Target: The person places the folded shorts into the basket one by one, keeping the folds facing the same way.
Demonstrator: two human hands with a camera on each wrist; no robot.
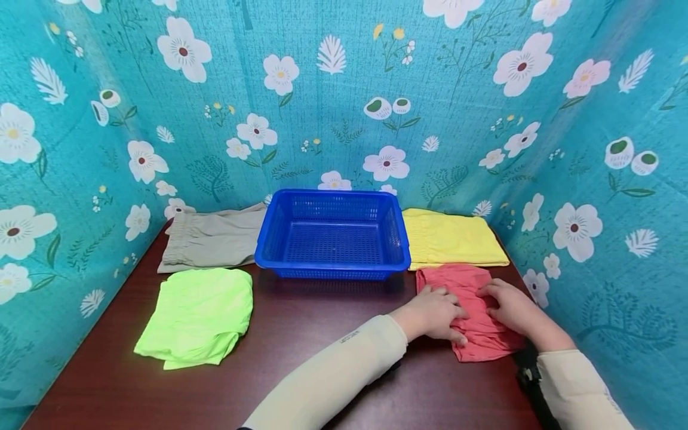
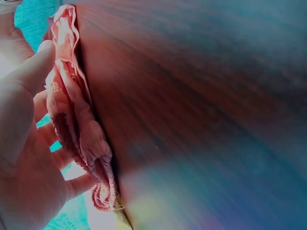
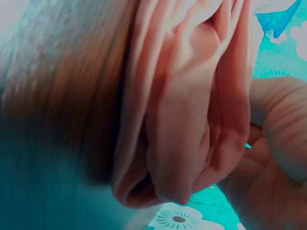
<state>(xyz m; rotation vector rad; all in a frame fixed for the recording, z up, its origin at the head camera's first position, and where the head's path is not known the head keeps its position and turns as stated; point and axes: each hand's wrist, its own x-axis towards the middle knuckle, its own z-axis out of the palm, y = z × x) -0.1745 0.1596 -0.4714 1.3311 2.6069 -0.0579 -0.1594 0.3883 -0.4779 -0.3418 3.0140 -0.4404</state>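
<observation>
On the right side of the dark wooden tabletop [image 1: 322, 334], between both hands: a folded red garment [image 1: 475, 325], rumpled across the top, with a gathered elastic edge visible from the left wrist. Left hand [image 1: 434, 312] at its left side, fingers spread and loose, only touching the cloth. Right hand [image 1: 512, 306] at the opposite side, fingers slightly bent and relaxed, likewise without a grip. Pale sleeves [image 1: 333, 370] on both forearms, with a black strap [image 1: 531, 379] beneath the right one.

Just beyond the red cloth, a folded yellow garment [image 1: 452, 239], to the right of a blue perforated plastic basket [image 1: 333, 266] at the middle of the far edge. On the basket's left, a folded grey elastic-waist garment [image 1: 215, 239]; nearer, in front of the grey cloth, a loosely folded lime-green garment [image 1: 206, 313]. Around the far edge and sides, teal floral curtains [image 1: 317, 113] with white blossoms and leaves.
</observation>
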